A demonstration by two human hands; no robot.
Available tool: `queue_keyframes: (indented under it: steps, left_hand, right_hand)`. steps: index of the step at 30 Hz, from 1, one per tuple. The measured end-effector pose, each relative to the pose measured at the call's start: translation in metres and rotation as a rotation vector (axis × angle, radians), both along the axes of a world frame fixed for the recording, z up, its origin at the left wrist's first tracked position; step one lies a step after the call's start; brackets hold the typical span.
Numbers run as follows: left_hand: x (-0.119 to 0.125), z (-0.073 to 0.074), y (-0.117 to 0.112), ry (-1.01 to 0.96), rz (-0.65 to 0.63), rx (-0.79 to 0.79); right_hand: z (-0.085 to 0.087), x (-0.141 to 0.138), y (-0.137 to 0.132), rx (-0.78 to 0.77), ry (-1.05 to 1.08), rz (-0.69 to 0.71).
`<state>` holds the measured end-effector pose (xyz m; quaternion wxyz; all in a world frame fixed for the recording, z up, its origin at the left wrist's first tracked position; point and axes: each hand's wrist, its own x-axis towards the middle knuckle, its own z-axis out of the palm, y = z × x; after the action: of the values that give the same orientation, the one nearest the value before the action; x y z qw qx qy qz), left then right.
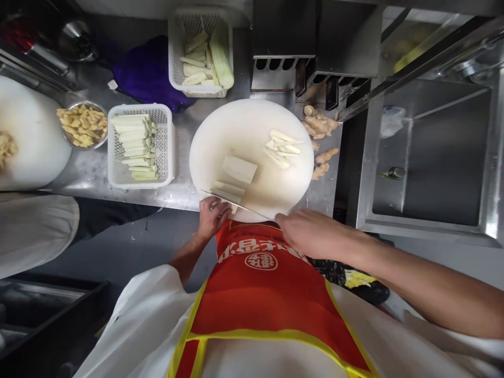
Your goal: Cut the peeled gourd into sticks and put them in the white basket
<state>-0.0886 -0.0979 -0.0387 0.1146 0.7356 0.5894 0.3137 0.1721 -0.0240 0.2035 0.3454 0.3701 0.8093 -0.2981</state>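
Left hand [212, 214] presses curled fingers on a pale slab [227, 191] at the board's near edge. Right hand [305, 231] is closed on the knife [236, 205] handle (handle itself hidden under the hand); blade runs flat-ish from the right hand toward the left, over the slab.

Counts on the round white board [252, 152]: 1 wider slab [239, 169] mid-board, 1 pile of cut sticks [282, 148] far right, exact stick count unclear.

Around, on the steel table [90, 170]:
- 2 white baskets: near one [140, 146] holds stacked sticks, far one [200, 51] holds peeled pieces plus a longer chunk
- 1 metal bowl [82, 126] of yellowish bits
- ginger [319, 126], several knobs, just right of the board
- purple cloth [147, 71] between the baskets
- second white board [27, 131] at far left, another person's sleeve [33, 231] below it

Sink [433, 152] to the right. Red apron [260, 283] covers the board's near rim.
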Motion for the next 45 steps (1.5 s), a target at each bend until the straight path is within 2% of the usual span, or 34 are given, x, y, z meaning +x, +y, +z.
queue_keyframes:
  steps: [6, 8, 11, 16, 22, 28, 33, 39, 45]
  left_hand:
    - [0.003, 0.0, -0.007, -0.003, 0.032, 0.055]
    - [0.004, -0.001, -0.009, 0.015, 0.049, 0.055]
    - [0.005, -0.003, -0.011, 0.028, 0.074, 0.039]
    - [0.005, -0.005, -0.014, 0.009, 0.101, 0.029]
    - [0.0, -0.008, -0.013, 0.046, 0.087, 0.039]
    - [-0.002, -0.012, -0.01, -0.047, 0.047, 0.029]
    - [-0.004, -0.01, -0.008, -0.001, 0.041, 0.002]
    - [-0.007, -0.009, -0.006, 0.012, 0.018, 0.065]
    - [-0.007, -0.008, -0.004, 0.025, 0.009, 0.115]
  right_hand:
    - [0.022, 0.074, -0.03, -0.016, -0.034, -0.095]
    - [0.023, 0.086, -0.035, -0.028, -0.046, -0.133]
    - [0.022, 0.09, -0.038, -0.042, -0.021, -0.159]
    - [0.016, 0.064, -0.032, -0.011, 0.111, -0.148]
    - [0.002, 0.023, -0.023, 0.043, 0.095, -0.042]
    - [-0.004, 0.016, -0.018, 0.041, 0.102, -0.005]
    - [-0.007, 0.007, -0.014, 0.054, 0.102, 0.009]
    - [-0.013, -0.016, -0.007, 0.077, 0.131, 0.064]
    - [-0.018, -0.042, 0.002, 0.061, 0.164, 0.033]
